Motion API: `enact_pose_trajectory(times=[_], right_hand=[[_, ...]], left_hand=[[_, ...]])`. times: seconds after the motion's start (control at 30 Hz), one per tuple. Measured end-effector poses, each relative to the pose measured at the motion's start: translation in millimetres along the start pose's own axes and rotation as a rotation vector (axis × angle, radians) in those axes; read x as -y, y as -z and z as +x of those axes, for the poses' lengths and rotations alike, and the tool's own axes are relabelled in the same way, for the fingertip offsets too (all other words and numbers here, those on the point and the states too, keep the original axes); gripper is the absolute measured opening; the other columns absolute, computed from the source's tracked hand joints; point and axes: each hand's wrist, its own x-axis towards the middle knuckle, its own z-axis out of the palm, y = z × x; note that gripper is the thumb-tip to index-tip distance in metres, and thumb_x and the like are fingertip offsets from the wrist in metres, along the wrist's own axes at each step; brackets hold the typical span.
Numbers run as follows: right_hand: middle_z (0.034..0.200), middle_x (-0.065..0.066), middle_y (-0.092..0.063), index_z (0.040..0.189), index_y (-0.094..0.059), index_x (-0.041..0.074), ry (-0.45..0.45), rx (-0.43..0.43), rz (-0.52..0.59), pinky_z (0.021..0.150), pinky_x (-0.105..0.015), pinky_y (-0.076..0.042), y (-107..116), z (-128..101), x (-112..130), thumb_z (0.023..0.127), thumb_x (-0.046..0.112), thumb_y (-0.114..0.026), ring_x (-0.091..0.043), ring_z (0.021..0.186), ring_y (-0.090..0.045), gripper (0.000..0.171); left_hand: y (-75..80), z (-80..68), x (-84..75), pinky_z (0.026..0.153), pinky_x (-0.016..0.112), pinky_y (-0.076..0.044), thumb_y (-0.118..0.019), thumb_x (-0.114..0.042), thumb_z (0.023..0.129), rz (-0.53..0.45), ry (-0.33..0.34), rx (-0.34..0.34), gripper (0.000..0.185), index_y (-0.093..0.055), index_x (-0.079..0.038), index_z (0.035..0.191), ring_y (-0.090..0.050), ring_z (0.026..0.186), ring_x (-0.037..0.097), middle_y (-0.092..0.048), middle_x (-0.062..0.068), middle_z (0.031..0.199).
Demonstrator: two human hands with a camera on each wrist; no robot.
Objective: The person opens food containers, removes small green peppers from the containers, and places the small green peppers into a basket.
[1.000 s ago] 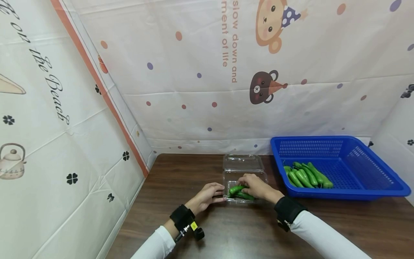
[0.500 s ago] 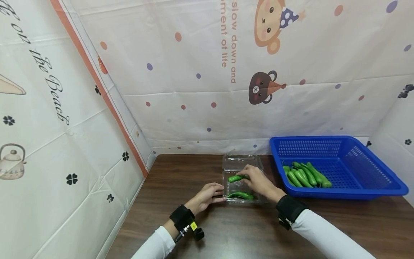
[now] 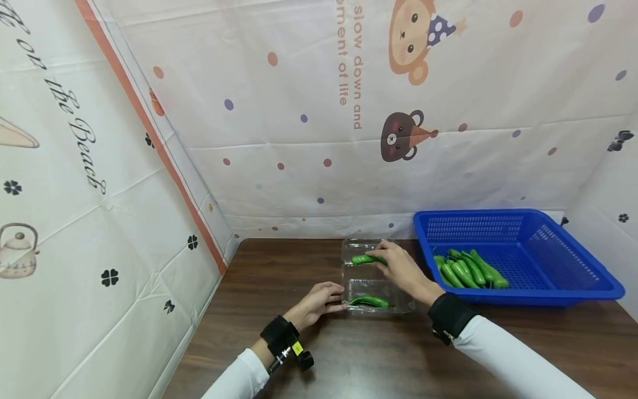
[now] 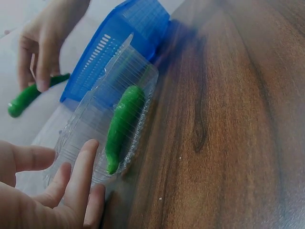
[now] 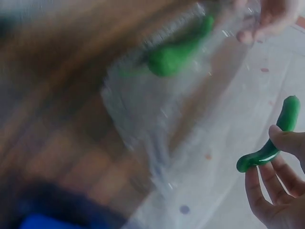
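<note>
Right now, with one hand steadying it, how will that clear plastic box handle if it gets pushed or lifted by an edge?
The clear plastic box looks thin and ribbed, so it probably flexes if gripped hard. With just one pepper inside it is likely light and may slide on the smooth wood table; the left hand touches its side. Its open lid could flop when lifted.

Right hand (image 3: 401,270) holds a green pepper (image 3: 365,259) above the clear plastic box (image 3: 379,288). Left hand (image 3: 319,302) touches the box's left edge. A second pepper (image 3: 370,301) lies inside. Blue basket (image 3: 558,277) of peppers stands right, on the desk (image 3: 279,277).
</note>
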Motion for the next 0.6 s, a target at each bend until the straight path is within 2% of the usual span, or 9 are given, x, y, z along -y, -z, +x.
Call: enact_pose_trajectory(times=[0.17, 0.3, 0.47, 0.6], right_hand=[[0.099, -0.011, -0.066, 0.12, -0.074, 0.005, 0.046, -0.066, -0.041, 0.066, -0.035, -0.058, 25.6, 15.9, -2.5, 0.087, 0.0, -0.078, -0.024, 0.085, -0.065, 0.033], [0.102, -0.014, -0.067, 0.121, -0.073, 0.005, 0.036, -0.134, -0.043, 0.07, -0.043, -0.059, 48.4, 23.0, -7.2, 0.087, 0.002, -0.078, -0.029, 0.088, -0.065, 0.034], [0.101, -0.016, -0.066, 0.123, -0.071, 0.006, -0.014, -0.196, -0.024, 0.059, -0.034, -0.049, 73.3, 19.1, -16.6, 0.089, 0.002, -0.077, -0.024, 0.075, -0.06, 0.035], [0.101, -0.017, -0.067, 0.12, -0.073, 0.005, -0.033, -0.283, -0.026, 0.058, -0.03, -0.047, 92.8, 14.1, -27.3, 0.088, 0.0, -0.077, -0.023, 0.074, -0.061, 0.033]], left_hand=[[0.7, -2.8, -1.9, 0.097, 0.037, -0.063, -0.055, -0.011, 0.104, 0.005, -0.011, -0.001, 0.022, -0.057, 0.005, 0.118, -0.06, 0.107, 0.023, -0.059, 0.011, 0.115], [0.4, -4.1, -1.2, 0.098, 0.038, -0.063, -0.055, -0.011, 0.104, 0.001, -0.007, -0.003, 0.021, -0.057, 0.005, 0.118, -0.059, 0.11, 0.025, -0.058, 0.012, 0.116], [-1.6, -3.0, 2.0, 0.097, 0.038, -0.063, -0.056, -0.009, 0.103, -0.03, -0.006, -0.005, 0.012, -0.058, 0.001, 0.109, -0.058, 0.106, 0.023, -0.056, 0.01, 0.111], [-2.1, -1.1, 3.0, 0.095, 0.037, -0.064, -0.056, -0.008, 0.102, -0.034, -0.016, -0.016, 0.007, -0.058, -0.002, 0.104, -0.058, 0.101, 0.022, -0.056, 0.008, 0.106]])
